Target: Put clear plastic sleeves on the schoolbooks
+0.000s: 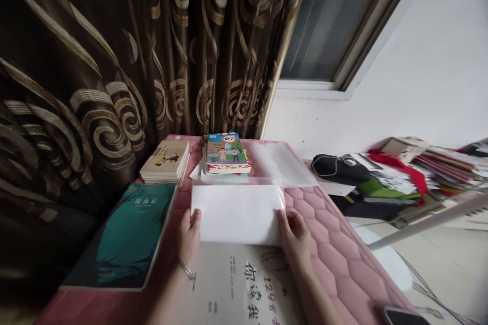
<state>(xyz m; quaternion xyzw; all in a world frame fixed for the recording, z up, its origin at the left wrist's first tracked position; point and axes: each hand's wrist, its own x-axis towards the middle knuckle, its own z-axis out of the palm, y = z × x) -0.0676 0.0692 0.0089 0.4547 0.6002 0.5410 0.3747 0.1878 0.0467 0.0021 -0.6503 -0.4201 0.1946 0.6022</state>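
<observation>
At the bottom of the frame, a large printed booklet (238, 287) with big dark characters lies under both wrists. Just beyond it, the left hand (189, 236), a thin bracelet (186, 269) on its wrist, and the right hand (295, 237) hold the near corners of a white sheet (238, 213), fingers pressed against its side edges (the thumbs are hard to make out, so the exact pinch cannot be told). The sheet lies at lower centre, with its far edge at the mouth of a clear plastic sleeve (282, 162) and that plastic folded around its right edge. Most of the sheet shows outside the sleeve's main body, though how far in it sits cannot be told. A teal book (122, 233) lies left of the hands on a pink quilted mat (343, 249), and a phone (404, 315) sits at lower right. Farther up, a textbook stack (227, 153) and a pile of books (165, 161) stand near the mat's far end, below a patterned curtain (114, 61) at upper left.
</observation>
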